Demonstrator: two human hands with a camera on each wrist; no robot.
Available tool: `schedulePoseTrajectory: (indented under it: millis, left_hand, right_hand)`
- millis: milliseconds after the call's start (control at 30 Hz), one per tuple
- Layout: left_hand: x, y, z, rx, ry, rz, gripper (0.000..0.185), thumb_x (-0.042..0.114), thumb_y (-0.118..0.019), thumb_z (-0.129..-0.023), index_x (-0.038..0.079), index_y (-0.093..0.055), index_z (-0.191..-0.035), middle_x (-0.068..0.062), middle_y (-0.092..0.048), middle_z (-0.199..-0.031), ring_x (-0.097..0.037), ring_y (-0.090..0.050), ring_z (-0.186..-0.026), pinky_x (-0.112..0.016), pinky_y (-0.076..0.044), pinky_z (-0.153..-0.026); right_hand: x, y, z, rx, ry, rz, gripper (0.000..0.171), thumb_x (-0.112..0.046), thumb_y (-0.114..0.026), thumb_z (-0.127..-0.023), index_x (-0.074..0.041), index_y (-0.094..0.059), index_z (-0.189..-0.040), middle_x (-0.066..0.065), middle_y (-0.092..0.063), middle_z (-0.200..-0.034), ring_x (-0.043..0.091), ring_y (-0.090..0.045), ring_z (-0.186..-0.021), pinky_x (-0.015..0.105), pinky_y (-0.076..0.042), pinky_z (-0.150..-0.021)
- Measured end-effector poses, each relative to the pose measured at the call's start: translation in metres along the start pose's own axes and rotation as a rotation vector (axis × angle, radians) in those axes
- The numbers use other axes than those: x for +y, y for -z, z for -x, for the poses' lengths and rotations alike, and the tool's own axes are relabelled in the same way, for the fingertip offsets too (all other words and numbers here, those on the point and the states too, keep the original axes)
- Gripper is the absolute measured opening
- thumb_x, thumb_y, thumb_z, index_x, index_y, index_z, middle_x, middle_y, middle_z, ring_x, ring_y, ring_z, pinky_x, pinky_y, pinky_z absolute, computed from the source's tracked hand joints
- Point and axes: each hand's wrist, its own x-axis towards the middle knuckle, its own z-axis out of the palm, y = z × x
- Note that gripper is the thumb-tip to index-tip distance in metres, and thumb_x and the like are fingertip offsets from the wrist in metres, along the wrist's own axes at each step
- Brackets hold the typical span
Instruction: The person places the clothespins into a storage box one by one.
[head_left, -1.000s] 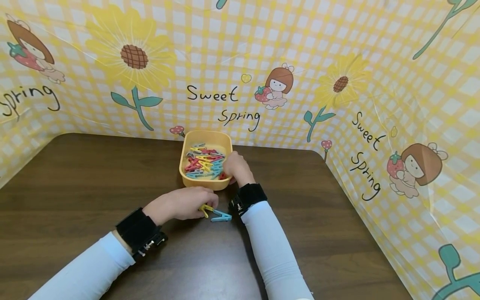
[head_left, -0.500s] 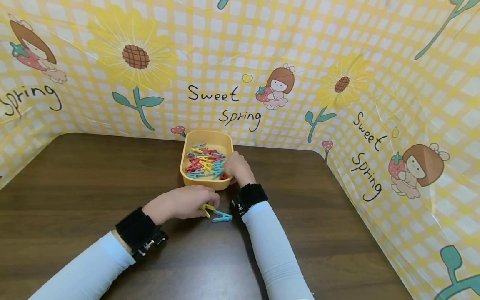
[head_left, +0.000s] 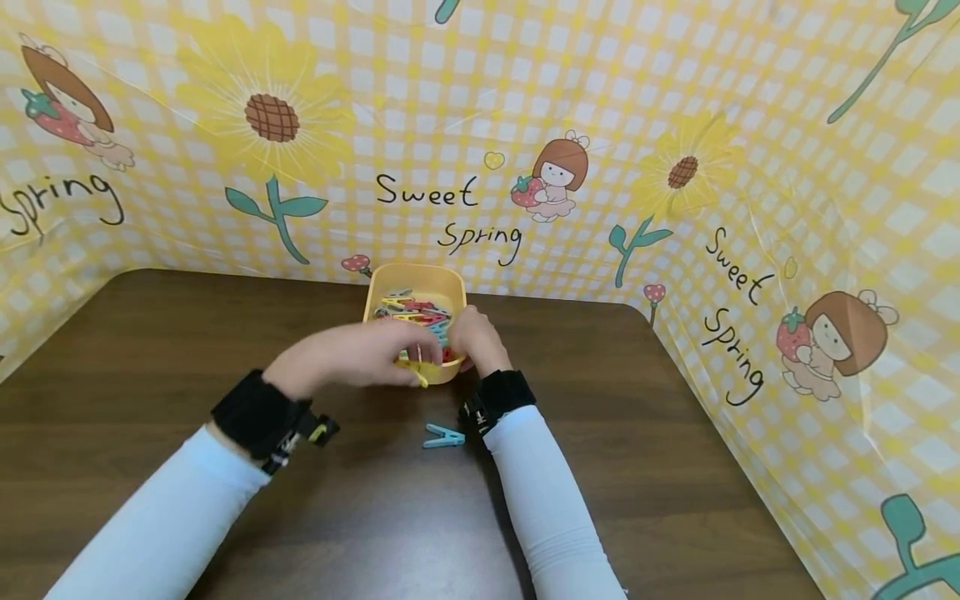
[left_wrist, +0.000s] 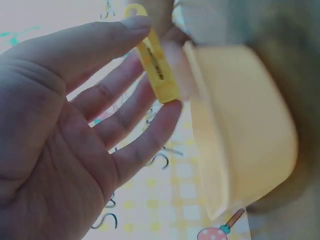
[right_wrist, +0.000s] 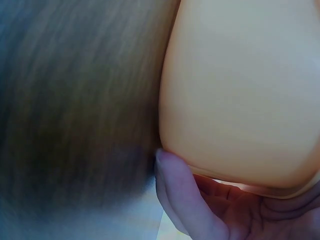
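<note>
My left hand (head_left: 360,354) is over the near rim of a yellow plastic box (head_left: 423,279), pinching a yellow clothespin (left_wrist: 159,70) between thumb and fingers. In the left wrist view the clothespin hangs beside the box's outer wall (left_wrist: 245,115). My right hand (head_left: 480,340) grips the box at its right side, and in the right wrist view the thumb (right_wrist: 175,175) lies against the wall's edge. Inside the box are several red, yellow and blue clothespins (head_left: 427,308), partly hidden by my left hand. A light blue clothespin (head_left: 444,436) lies on the table in front of the box.
The dark wooden table (head_left: 187,350) ends at a yellow checked cloth (head_left: 450,108), which rises behind it and along the sides. At the back edge, the box stands close to this cloth. My right forearm (head_left: 543,492) runs just right of the blue clothespin.
My left hand has lifted the yellow clothespin from beside the blue one and carried it forward to the box's near rim. The right hand stays at the box; the blue clothespin has not moved.
</note>
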Motion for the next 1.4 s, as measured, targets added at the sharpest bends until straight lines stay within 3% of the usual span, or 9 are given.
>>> schedulePoseTrajectory:
  millis: [233, 467, 567, 733, 900, 1067, 1133, 1300, 1400]
  left_hand:
    - [-0.046, 0.037, -0.052, 0.052, 0.240, -0.052, 0.029, 0.004, -0.071, -0.100, 0.002, -0.071, -0.129, -0.018, -0.072, -0.128, -0.034, -0.068, -0.118, -0.050, -0.060, -0.102]
    - [-0.074, 0.040, -0.078, 0.114, 0.495, -0.096, 0.040, -0.006, -0.060, -0.100, -0.004, -0.063, -0.139, -0.026, -0.067, -0.141, -0.039, -0.064, -0.126, -0.051, -0.057, -0.108]
    - [-0.085, 0.036, -0.084, 0.188, 0.511, -0.116, 0.033, -0.007, -0.060, -0.098, -0.005, -0.067, -0.130, -0.025, -0.071, -0.131, -0.039, -0.067, -0.119, -0.051, -0.058, -0.103]
    - [-0.129, 0.020, -0.101, 0.295, 0.485, -0.192, 0.013, -0.005, -0.064, -0.095, 0.004, -0.071, -0.090, -0.014, -0.068, -0.092, -0.032, -0.064, -0.086, -0.042, -0.056, -0.073]
    - [-0.143, 0.013, -0.106, 0.356, 0.522, -0.168, 0.016, -0.001, -0.061, -0.100, 0.008, -0.070, -0.092, -0.015, -0.069, -0.100, -0.031, -0.067, -0.090, -0.044, -0.058, -0.073]
    - [-0.186, 0.002, -0.119, 0.384, 0.482, -0.116, 0.020, -0.006, -0.057, -0.098, 0.010, -0.069, -0.098, -0.016, -0.069, -0.108, -0.031, -0.067, -0.092, -0.042, -0.057, -0.067]
    - [-0.177, 0.002, -0.115, 0.363, 0.478, -0.091, 0.022, -0.009, -0.057, -0.097, 0.008, -0.069, -0.102, -0.018, -0.067, -0.113, -0.033, -0.065, -0.095, -0.042, -0.056, -0.068]
    - [-0.104, 0.011, -0.091, 0.304, 0.526, -0.099, 0.026, -0.009, -0.055, -0.099, 0.000, -0.070, -0.118, -0.025, -0.064, -0.127, -0.037, -0.062, -0.107, -0.047, -0.057, -0.079]
    - [-0.094, 0.012, -0.087, 0.303, 0.523, -0.117, 0.026, -0.007, -0.056, -0.100, 0.001, -0.070, -0.121, -0.024, -0.064, -0.130, -0.037, -0.062, -0.108, -0.046, -0.057, -0.080]
  right_hand:
    - [0.002, 0.002, -0.001, 0.009, -0.025, -0.002, 0.057, -0.009, -0.050, -0.111, -0.002, -0.031, -0.164, 0.028, -0.062, -0.138, 0.032, -0.074, -0.072, 0.037, -0.067, -0.058]
    - [-0.001, -0.002, 0.003, -0.005, -0.010, -0.013, 0.056, -0.013, -0.049, -0.113, -0.001, -0.030, -0.165, 0.027, -0.060, -0.140, 0.033, -0.074, -0.077, 0.039, -0.068, -0.060]
    - [-0.003, -0.003, 0.006, 0.003, 0.001, -0.018, 0.057, -0.013, -0.050, -0.113, -0.001, -0.031, -0.165, 0.027, -0.061, -0.139, 0.033, -0.074, -0.077, 0.039, -0.068, -0.059]
    - [-0.005, -0.004, 0.007, 0.009, 0.004, -0.017, 0.055, -0.014, -0.050, -0.113, -0.001, -0.032, -0.164, 0.026, -0.063, -0.134, 0.031, -0.074, -0.076, 0.037, -0.067, -0.058]
    - [-0.005, -0.006, 0.005, 0.019, -0.002, -0.008, 0.053, -0.016, -0.049, -0.114, -0.002, -0.034, -0.162, 0.025, -0.063, -0.132, 0.031, -0.074, -0.077, 0.036, -0.067, -0.058]
    - [-0.005, -0.006, 0.002, 0.015, -0.011, -0.011, 0.054, -0.017, -0.049, -0.114, -0.003, -0.032, -0.164, 0.026, -0.062, -0.135, 0.032, -0.073, -0.077, 0.037, -0.067, -0.059]
    - [-0.004, -0.005, 0.001, 0.011, -0.016, -0.012, 0.054, -0.017, -0.049, -0.114, -0.003, -0.032, -0.164, 0.026, -0.062, -0.135, 0.032, -0.073, -0.077, 0.037, -0.067, -0.059]
    - [0.000, -0.004, 0.000, 0.019, -0.017, -0.003, 0.054, -0.017, -0.049, -0.114, -0.003, -0.032, -0.163, 0.026, -0.062, -0.135, 0.031, -0.074, -0.077, 0.037, -0.067, -0.058]
    - [0.002, -0.004, -0.001, 0.026, -0.010, -0.003, 0.054, -0.017, -0.049, -0.114, -0.003, -0.032, -0.164, 0.026, -0.062, -0.135, 0.031, -0.074, -0.077, 0.037, -0.067, -0.058]
